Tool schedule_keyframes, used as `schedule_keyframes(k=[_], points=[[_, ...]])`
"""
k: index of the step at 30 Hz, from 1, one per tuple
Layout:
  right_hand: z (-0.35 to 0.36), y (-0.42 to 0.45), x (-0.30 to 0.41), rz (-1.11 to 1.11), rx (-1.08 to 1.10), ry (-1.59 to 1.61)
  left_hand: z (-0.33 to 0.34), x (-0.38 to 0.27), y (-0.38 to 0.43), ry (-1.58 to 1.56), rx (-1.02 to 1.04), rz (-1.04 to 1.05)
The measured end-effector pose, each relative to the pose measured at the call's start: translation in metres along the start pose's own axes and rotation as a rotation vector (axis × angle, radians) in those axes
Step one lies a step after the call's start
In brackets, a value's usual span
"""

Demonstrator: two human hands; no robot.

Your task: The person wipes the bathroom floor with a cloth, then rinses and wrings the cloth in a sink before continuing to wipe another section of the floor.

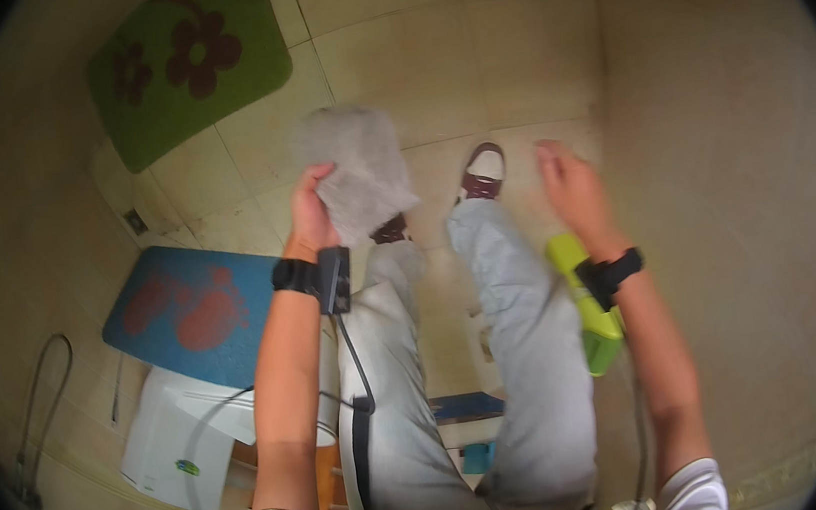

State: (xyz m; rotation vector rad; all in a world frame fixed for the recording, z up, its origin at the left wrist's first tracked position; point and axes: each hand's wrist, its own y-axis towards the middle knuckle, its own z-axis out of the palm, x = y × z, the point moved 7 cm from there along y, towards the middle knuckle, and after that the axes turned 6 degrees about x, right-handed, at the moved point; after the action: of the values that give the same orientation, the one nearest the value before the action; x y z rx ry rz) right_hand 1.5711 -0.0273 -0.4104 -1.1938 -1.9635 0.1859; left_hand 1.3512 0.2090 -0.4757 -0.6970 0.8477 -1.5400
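My left hand (312, 209) grips the left edge of a thin, wrinkled grey-white sheet (363, 162). It may be a cloth or a plastic bag; blur leaves that unclear. The sheet hangs above the tiled floor and partly covers my left shoe (391, 230). To the right, my right hand (574, 187) is raised, its fingers loosely curled and slightly apart, with nothing visible in it. Below it stands a yellow-green plastic object (599, 331), partly hidden by my right wrist and its black strap (618, 272). My right shoe (483, 171) rests on the floor between the hands.
A green flowered mat (230, 18) lies at the upper left. Left of my leg is a blue mat (134, 305) with red footprint shapes, beside a white plastic panel (165, 441). A floor drain (135, 222) and a hose (40, 403) are farther left. A tiled wall (727, 143) bounds the right side.
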Motion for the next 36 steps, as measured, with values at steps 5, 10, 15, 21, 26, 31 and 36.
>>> schedule_keyframes(k=[5,10,15,21,26,31,36], points=[[0.044,0.023,-0.144,0.124,0.183,-0.065,-0.088,-0.138,0.056,0.731,-0.379,0.436],[0.091,0.065,-0.185,0.17,0.179,-0.009,-0.027,-0.206,0.131,1.718,-0.316,0.798],[0.129,0.11,-0.179,-0.013,0.071,0.033,0.0,-0.145,0.248,2.413,-0.03,1.031],[0.113,0.08,-0.172,0.084,-0.027,0.177,0.007,-0.16,0.285,2.552,0.098,1.368],[0.113,0.008,-0.207,0.331,-0.249,0.483,-0.005,-0.157,0.286,2.496,-0.034,1.393],[0.135,-0.035,-0.193,0.476,-0.348,0.786,-0.033,-0.071,0.266,2.55,-0.009,1.228],[0.169,-0.058,-0.201,0.501,-0.322,0.8,-0.048,0.001,0.268,2.684,0.378,1.12]])
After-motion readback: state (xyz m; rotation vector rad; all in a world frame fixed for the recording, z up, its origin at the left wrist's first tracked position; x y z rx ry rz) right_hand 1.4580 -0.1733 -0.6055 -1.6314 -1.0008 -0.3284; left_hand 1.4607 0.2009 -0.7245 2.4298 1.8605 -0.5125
